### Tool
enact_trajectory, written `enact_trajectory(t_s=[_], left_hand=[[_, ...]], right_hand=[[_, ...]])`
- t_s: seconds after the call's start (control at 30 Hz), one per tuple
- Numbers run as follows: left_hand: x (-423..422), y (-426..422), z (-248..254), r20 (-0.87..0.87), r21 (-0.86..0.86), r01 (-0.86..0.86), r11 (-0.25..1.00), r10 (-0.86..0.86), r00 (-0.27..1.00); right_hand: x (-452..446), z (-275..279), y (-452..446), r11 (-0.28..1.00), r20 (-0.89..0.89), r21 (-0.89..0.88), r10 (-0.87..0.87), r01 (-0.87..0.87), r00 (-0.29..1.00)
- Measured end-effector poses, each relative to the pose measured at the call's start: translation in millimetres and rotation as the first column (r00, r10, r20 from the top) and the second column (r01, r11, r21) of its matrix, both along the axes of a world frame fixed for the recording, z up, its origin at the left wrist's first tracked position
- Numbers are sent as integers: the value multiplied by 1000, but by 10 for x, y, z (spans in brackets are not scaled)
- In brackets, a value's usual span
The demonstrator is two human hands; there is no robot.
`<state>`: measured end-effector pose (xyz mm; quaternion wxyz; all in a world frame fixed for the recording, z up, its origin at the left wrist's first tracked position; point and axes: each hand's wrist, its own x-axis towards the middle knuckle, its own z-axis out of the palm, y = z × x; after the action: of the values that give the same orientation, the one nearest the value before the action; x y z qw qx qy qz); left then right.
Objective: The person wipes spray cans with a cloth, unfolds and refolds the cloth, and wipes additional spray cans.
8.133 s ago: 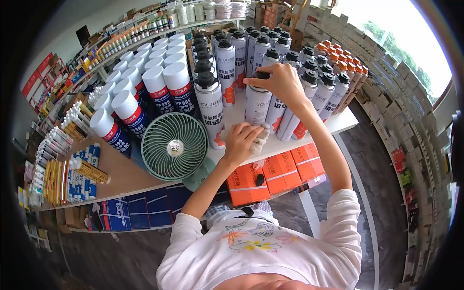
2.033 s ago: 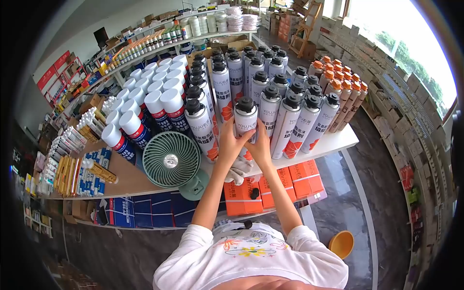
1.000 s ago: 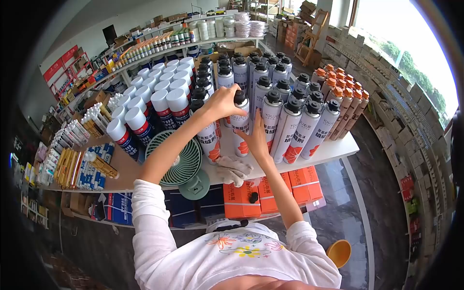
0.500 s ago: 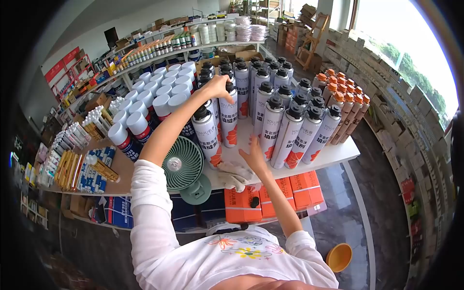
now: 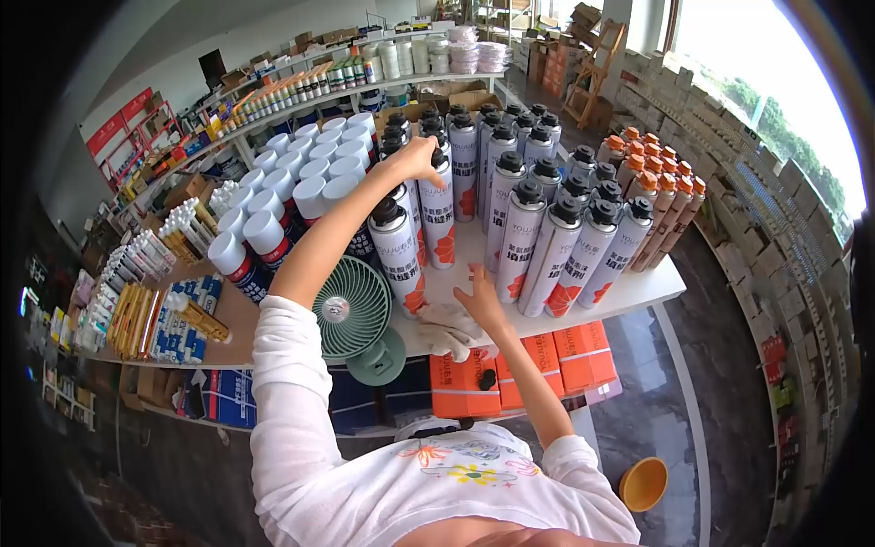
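My left hand (image 5: 419,162) reaches over the table, its fingers closed around the upper part of a white foam spray can (image 5: 437,219) with a black top and red flower print. That can stands upright beside a nearer can (image 5: 398,260) of the same kind. My right hand (image 5: 483,299) is held low at the table's front, fingers apart and holding nothing. It is close to the left side of a front group of the same foam cans (image 5: 550,260). Crumpled pale gloves (image 5: 448,328) lie at the table edge, left of my right hand.
A green fan (image 5: 352,310) stands at the front edge, with white-capped cans (image 5: 264,232) to its left. Orange-topped cans (image 5: 670,214) stand at the table's right end. Orange boxes (image 5: 465,387) sit under the table. On the floor is a yellow bowl (image 5: 643,484).
The whole view has shifted slightly, so things appear a little further right. Both hands keep nearly the same places among the cans.
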<state>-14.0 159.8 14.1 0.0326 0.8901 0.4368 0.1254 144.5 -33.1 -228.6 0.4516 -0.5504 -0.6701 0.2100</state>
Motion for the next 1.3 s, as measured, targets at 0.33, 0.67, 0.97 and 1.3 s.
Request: enact_trajectory(t_s=[0.33, 0.67, 0.97, 1.3], left_hand=[[0, -65, 335, 98, 152, 208, 966, -224, 970], [128, 638, 210, 299, 139, 100, 985, -138, 944], [490, 1249, 86, -38, 174, -30, 984, 37, 999], [804, 1555, -28, -185, 204, 40, 978, -2, 983]], right_hand=[[-132, -20, 95, 999, 15, 52, -2, 1, 1000], [-25, 54, -17, 999, -85, -8, 41, -42, 996], [-35, 18, 154, 1000, -118, -22, 16, -19, 993], [37, -299, 333, 999, -153, -35, -24, 19, 988]])
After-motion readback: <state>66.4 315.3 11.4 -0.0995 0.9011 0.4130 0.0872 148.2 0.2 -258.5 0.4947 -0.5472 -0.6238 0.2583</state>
